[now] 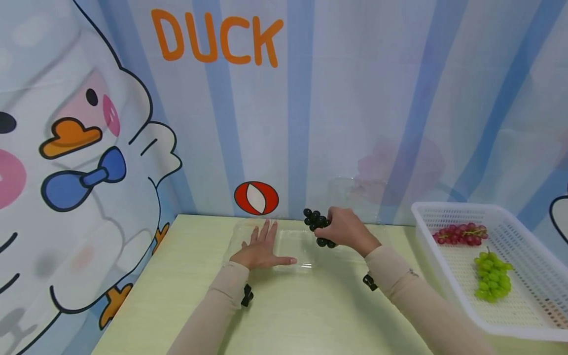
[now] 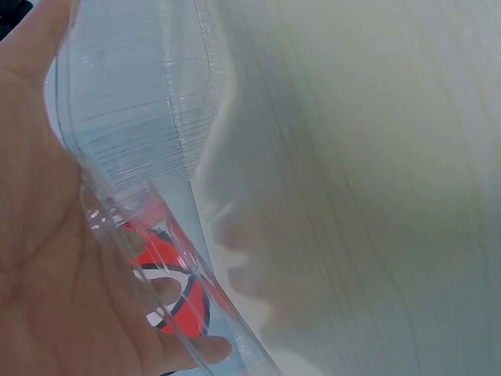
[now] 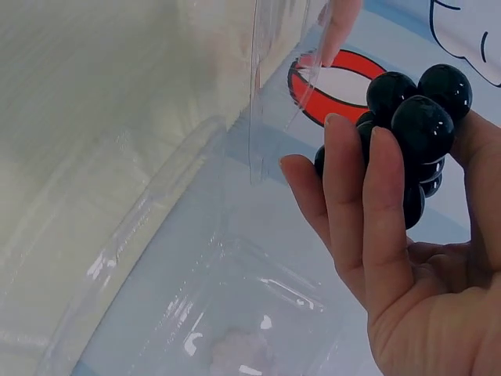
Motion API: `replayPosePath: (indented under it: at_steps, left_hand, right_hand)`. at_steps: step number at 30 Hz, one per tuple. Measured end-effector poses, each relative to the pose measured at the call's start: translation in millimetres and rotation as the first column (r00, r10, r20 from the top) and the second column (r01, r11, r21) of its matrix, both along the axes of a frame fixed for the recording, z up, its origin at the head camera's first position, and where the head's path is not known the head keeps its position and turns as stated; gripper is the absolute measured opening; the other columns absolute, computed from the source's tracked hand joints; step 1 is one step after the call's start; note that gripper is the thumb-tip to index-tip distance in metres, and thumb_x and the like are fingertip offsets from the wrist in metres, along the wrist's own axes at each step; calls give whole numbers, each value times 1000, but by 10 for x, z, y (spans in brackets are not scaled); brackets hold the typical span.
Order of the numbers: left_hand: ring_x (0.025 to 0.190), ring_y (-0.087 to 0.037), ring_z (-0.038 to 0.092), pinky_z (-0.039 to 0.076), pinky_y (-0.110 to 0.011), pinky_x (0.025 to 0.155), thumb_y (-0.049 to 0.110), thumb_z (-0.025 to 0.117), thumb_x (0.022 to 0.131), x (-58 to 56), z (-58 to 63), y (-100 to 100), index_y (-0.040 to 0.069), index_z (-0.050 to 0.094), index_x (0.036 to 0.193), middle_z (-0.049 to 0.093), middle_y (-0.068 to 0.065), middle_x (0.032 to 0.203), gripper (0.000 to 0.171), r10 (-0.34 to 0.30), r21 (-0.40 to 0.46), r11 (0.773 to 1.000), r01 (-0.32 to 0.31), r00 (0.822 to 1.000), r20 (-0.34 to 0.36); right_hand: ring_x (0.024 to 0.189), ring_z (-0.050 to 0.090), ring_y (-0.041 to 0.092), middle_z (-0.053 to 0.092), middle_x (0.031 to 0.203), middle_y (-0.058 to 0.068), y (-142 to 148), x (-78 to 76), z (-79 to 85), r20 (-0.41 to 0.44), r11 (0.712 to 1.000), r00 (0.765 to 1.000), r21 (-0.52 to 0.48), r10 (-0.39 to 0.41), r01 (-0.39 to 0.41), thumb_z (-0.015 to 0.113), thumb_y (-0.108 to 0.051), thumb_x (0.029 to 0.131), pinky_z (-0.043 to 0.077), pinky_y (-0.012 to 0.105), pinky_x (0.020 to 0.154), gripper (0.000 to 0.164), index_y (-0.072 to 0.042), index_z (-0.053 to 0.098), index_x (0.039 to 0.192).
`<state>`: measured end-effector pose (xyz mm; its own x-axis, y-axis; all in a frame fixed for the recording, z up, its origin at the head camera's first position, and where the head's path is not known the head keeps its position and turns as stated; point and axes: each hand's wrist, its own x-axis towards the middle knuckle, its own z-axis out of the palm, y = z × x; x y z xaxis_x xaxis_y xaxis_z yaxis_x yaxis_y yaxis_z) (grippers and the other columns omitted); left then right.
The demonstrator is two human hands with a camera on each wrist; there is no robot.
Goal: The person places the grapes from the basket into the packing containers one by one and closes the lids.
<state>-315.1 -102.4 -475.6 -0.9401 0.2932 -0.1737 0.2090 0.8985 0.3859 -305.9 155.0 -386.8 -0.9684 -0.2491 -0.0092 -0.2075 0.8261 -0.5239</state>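
Observation:
My right hand (image 1: 350,230) grips a bunch of black grapes (image 1: 316,220) over a clear plastic container (image 1: 306,266) on the table. In the right wrist view, the fingers curl round the glossy black grapes (image 3: 423,129). My left hand (image 1: 262,249), fingers straight and spread, lies at the left part of the container. Up close in the left wrist view, its palm (image 2: 47,211) is against the clear plastic wall (image 2: 133,94). Part of the container's left side is hidden under this hand. A clear lid-like sheet (image 1: 355,185) stands up behind the right hand.
At the right stands a white perforated basket (image 1: 448,291) holding a bunch of red grapes (image 1: 461,234) and a bunch of green grapes (image 1: 492,277). A printed curtain (image 1: 350,88) hangs right behind the pale table (image 1: 310,315). Small black devices (image 1: 370,282) sit at both wrists.

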Motion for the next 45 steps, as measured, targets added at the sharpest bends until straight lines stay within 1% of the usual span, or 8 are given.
replayPosePath:
  at_steps: [3, 10, 17, 21, 25, 29, 39, 45]
  left_hand:
    - [156, -43, 3, 16, -80, 110, 87, 62, 71, -14, -18, 5, 19, 2, 166, -3, -8, 172, 130, 2, -6, 1000, -2, 1000, -4]
    - [156, -44, 2, 16, -80, 109, 88, 61, 72, -4, -4, 5, 19, 2, 166, -4, -9, 172, 130, -5, -5, 1000, 5, 1000, -1]
    - [156, -44, 2, 17, -80, 110, 89, 60, 72, -4, 1, -5, 20, 1, 166, -3, -8, 172, 130, 0, -16, 1000, 0, 1000, -1]
    - [156, -43, 1, 16, -80, 110, 89, 60, 72, -9, -1, -6, 20, 0, 166, -4, -8, 172, 131, -1, -10, 1000, 1, 1000, 3]
    - [156, -43, 1, 15, -80, 110, 89, 60, 71, -8, -7, -3, 20, 0, 166, -4, -8, 172, 131, -2, -1, 1000, 2, 1000, 7]
    - [156, -43, 1, 15, -80, 110, 89, 60, 71, -10, -15, -4, 20, -1, 166, -4, -7, 172, 131, 1, -2, 1000, -1, 1000, 9]
    - [156, -43, 1, 16, -80, 110, 90, 59, 70, -27, -25, -19, 21, 0, 166, -5, -7, 172, 132, 2, -4, 1000, -2, 1000, 2]
    - [156, -43, 0, 15, -80, 110, 90, 59, 71, -14, -24, -13, 21, -1, 165, -6, -6, 172, 132, 0, -6, 1000, 0, 1000, 3]
  right_hand:
    - [55, 41, 15, 46, 64, 2, -34, 16, -23, 1, 1000, 1000, -7, -1, 1, 74, -35, 85, 34, 31, 52, 38, -3, 56, 91]
    - [56, 43, 16, 49, 68, 4, -93, 2, -93, 17, 1000, 1000, -18, -21, 21, 74, -34, 85, 36, 31, 53, 36, -3, 56, 92]
    - [54, 36, 14, 40, 65, 1, -191, -18, -194, 19, 999, 999, -33, -33, 34, 75, -34, 83, 32, 30, 50, 36, -5, 54, 87]
    - [54, 40, 15, 46, 66, 2, -231, -29, -240, 10, 999, 999, -40, -34, 34, 75, -33, 83, 34, 30, 50, 35, -5, 55, 85]
    - [58, 49, 18, 56, 73, 7, -261, -47, -282, 19, 998, 999, -37, -45, 46, 75, -35, 84, 39, 31, 53, 36, -4, 58, 91]
    - [63, 55, 21, 61, 79, 9, -280, -69, -317, 26, 997, 997, -37, -66, 67, 75, -37, 85, 43, 33, 55, 38, -4, 59, 95]
    - [61, 55, 20, 62, 77, 10, -361, -94, -330, 35, 995, 996, -62, -81, 83, 77, -38, 84, 43, 32, 54, 39, -4, 60, 93]
    - [65, 56, 21, 61, 81, 9, -474, -98, -377, 33, 994, 996, -73, -78, 80, 79, -35, 84, 45, 32, 55, 39, -2, 62, 96]
